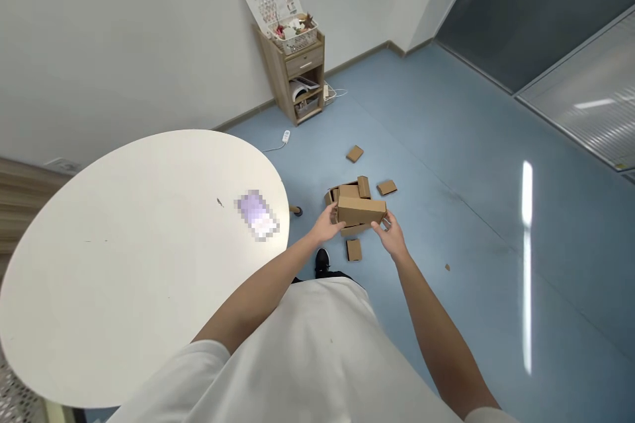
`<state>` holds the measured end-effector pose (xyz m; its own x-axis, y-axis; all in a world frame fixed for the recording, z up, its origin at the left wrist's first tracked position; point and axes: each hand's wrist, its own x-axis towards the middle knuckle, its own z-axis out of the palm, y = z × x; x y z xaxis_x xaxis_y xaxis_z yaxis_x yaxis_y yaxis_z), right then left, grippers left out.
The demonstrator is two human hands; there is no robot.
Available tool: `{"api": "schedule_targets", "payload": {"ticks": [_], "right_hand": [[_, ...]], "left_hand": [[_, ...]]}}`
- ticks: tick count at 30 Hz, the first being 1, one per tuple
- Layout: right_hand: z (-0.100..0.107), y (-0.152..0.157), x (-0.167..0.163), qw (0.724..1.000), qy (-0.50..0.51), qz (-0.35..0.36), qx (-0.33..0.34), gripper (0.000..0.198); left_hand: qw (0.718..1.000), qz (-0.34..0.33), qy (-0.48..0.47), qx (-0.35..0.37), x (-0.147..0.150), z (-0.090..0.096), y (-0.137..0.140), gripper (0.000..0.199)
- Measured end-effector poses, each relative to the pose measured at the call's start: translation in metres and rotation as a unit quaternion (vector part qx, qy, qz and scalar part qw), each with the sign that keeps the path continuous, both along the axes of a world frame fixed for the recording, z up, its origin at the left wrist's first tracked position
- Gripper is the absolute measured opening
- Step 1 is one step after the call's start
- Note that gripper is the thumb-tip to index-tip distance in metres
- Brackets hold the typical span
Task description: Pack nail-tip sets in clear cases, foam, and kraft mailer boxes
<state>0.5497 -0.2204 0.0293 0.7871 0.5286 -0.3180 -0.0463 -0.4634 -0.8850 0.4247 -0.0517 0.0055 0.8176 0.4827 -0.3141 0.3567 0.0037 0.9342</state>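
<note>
Between my two hands is a long brown cardboard box [361, 210], held up in front of me and slightly tilted. My left hand [327, 223] grips its left end, and my right hand [390, 233] has the right end. Below it on the floor stands a larger open carton [354, 230] with brown boxes inside, partly hidden by the held box. Small cardboard boxes lie around that carton: one behind it [354, 153], one to its right [387, 187] and one nearer my feet [354, 250].
At my left is a white oval table [149, 244] with a blurred-out phone-like thing [256, 214]. A wooden cabinet [305, 65] by the wall carries a white basket [297, 39]. A white power strip [286, 137] with a cord and a small brown scrap [447, 267] are on the blue floor.
</note>
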Motion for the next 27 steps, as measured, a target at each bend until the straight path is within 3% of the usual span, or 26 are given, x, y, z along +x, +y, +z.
{"api": "schedule_targets", "payload": {"ticks": [3, 5, 9, 14, 21, 27], "right_hand": [[-0.005, -0.003, 0.004, 1.0, -0.012, -0.012, -0.017, 0.072], [-0.016, -0.005, -0.003, 0.998, 0.012, 0.006, -0.054, 0.071], [-0.045, -0.003, -0.035, 0.977, 0.108, 0.118, -0.14, 0.059], [-0.065, 0.02, -0.081, 0.938, 0.141, 0.273, -0.157, 0.05], [-0.046, 0.071, -0.124, 0.904, 0.098, 0.396, -0.127, 0.045], [-0.019, 0.097, -0.181, 0.898, 0.1, 0.427, -0.046, 0.041]], "left_hand": [[0.999, -0.025, -0.014, 0.035, 0.009, 0.006, -0.003, 0.067], [0.999, -0.028, 0.006, 0.045, 0.0, 0.008, -0.006, 0.064], [0.996, -0.026, 0.086, 0.012, -0.048, 0.002, -0.01, 0.05], [0.987, 0.077, 0.137, -0.011, -0.115, -0.006, -0.014, 0.045], [0.968, 0.222, 0.113, -0.025, -0.191, -0.002, -0.028, 0.043], [0.946, 0.316, 0.068, -0.006, -0.263, 0.016, -0.037, 0.043]]}}
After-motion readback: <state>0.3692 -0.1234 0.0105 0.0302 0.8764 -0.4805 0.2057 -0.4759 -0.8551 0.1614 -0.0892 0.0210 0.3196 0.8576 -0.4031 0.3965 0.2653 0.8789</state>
